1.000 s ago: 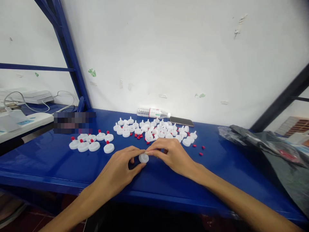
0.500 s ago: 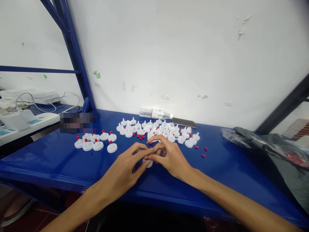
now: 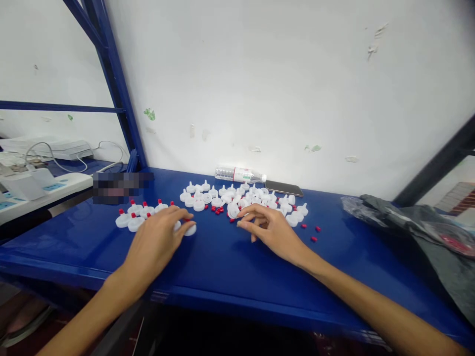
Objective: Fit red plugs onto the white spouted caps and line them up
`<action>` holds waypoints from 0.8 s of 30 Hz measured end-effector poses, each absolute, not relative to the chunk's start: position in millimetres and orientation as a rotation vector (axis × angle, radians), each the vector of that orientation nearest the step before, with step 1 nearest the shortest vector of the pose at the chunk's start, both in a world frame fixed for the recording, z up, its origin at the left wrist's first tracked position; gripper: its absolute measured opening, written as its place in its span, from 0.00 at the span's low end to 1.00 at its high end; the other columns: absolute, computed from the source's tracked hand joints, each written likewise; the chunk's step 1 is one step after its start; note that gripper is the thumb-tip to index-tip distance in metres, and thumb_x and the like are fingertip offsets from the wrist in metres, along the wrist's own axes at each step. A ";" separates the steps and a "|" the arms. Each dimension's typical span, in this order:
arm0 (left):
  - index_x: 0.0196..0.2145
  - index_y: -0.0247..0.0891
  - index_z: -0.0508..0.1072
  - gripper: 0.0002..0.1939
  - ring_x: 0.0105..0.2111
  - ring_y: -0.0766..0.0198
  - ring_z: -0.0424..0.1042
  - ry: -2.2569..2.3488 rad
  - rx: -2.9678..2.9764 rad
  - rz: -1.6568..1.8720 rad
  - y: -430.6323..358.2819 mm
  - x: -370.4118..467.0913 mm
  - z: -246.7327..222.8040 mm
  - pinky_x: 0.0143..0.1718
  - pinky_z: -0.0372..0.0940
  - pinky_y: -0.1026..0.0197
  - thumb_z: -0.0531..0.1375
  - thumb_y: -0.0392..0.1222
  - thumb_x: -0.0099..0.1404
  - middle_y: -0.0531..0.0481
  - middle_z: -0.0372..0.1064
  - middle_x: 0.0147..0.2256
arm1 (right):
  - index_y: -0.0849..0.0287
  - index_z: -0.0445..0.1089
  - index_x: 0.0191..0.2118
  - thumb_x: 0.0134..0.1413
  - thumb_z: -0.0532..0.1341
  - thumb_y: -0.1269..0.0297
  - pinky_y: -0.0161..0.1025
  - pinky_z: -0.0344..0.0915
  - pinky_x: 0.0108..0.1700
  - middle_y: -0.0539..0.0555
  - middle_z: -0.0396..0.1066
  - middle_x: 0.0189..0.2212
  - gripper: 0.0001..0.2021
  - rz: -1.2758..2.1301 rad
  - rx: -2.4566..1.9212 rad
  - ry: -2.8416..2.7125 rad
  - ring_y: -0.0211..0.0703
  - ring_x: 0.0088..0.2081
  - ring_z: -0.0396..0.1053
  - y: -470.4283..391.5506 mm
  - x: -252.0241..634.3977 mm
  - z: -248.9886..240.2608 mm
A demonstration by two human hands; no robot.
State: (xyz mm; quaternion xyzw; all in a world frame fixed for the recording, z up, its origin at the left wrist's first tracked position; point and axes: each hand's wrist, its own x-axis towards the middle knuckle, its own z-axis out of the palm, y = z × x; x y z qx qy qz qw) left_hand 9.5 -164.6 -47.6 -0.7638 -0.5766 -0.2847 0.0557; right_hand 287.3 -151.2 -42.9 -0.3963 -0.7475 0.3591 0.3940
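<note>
Red-capped lid (image 3: 190,230) in left hand (image 3: 154,237); white lids (image 3: 233,210) heaped, red caps (image 3: 314,239) scattered

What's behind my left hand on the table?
Beyond the left hand, white pieces with red tips stand on the blue table. The hand covers parts of some; anything fully hidden behind it can't be seen.

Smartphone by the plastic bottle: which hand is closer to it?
Right. The right hand is in front of the smartphone, slightly left; the left hand is much farther left, by the red-tipped white caps.
</note>
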 end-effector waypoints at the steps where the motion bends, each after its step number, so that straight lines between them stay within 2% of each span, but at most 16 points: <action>1: 0.41 0.40 0.79 0.09 0.42 0.46 0.77 -1.827 -2.254 -0.793 -162.5 1.2 -42.7 0.37 0.67 0.52 0.60 0.44 0.69 0.45 0.79 0.43 | 0.53 0.75 0.45 0.63 0.65 0.59 0.36 0.71 0.33 0.50 0.78 0.37 0.08 0.874 -1.025 -1.905 0.34 0.24 0.71 -151.0 287.8 -43.1; 5: 0.44 0.39 0.79 0.15 0.45 0.40 0.76 -1.998 -2.115 -0.568 -157.8 -19.9 -28.9 0.35 0.65 0.49 0.54 0.43 0.70 0.40 0.80 0.42 | 0.53 0.75 0.44 0.65 0.62 0.63 0.36 0.69 0.33 0.48 0.77 0.36 0.06 0.764 -1.098 -1.963 0.35 0.25 0.71 -151.6 286.8 -45.4; 8: 0.50 0.39 0.79 0.19 0.44 0.39 0.75 -2.019 -2.089 -0.549 -155.1 -24.2 -27.3 0.36 0.65 0.47 0.52 0.42 0.70 0.39 0.79 0.40 | 0.53 0.74 0.44 0.67 0.59 0.65 0.38 0.66 0.35 0.48 0.76 0.36 0.06 0.507 -1.140 -2.052 0.36 0.27 0.71 -151.9 286.0 -48.7; 12: 0.55 0.39 0.77 0.22 0.45 0.38 0.74 -1.999 -2.078 -0.566 -152.1 -23.3 -30.3 0.37 0.67 0.47 0.51 0.44 0.71 0.37 0.78 0.40 | 0.52 0.73 0.50 0.68 0.59 0.64 0.40 0.65 0.39 0.49 0.75 0.39 0.09 0.248 -1.189 -2.129 0.38 0.30 0.69 -150.1 287.3 -53.3; 17: 0.53 0.40 0.77 0.23 0.50 0.42 0.73 -1.895 -2.050 -0.693 -154.5 -11.3 -27.6 0.44 0.68 0.49 0.51 0.53 0.72 0.39 0.72 0.52 | 0.52 0.72 0.53 0.68 0.58 0.62 0.40 0.64 0.38 0.51 0.73 0.38 0.12 0.193 -1.266 -2.139 0.40 0.32 0.69 -147.4 288.3 -54.7; 20: 0.55 0.39 0.75 0.23 0.46 0.45 0.75 -1.831 -2.166 -0.673 -149.8 2.1 -23.4 0.43 0.67 0.51 0.49 0.51 0.74 0.39 0.71 0.52 | 0.52 0.71 0.53 0.68 0.58 0.63 0.40 0.63 0.37 0.51 0.72 0.38 0.12 0.221 -1.258 -2.149 0.41 0.32 0.69 -148.6 287.5 -52.9; 24: 0.54 0.38 0.75 0.20 0.46 0.46 0.75 -1.761 -2.383 -0.565 -127.2 17.2 -18.4 0.44 0.66 0.53 0.51 0.47 0.72 0.39 0.75 0.48 | 0.53 0.72 0.52 0.67 0.57 0.66 0.39 0.62 0.37 0.51 0.73 0.37 0.11 0.239 -1.214 -2.171 0.41 0.33 0.69 -152.3 285.8 -51.2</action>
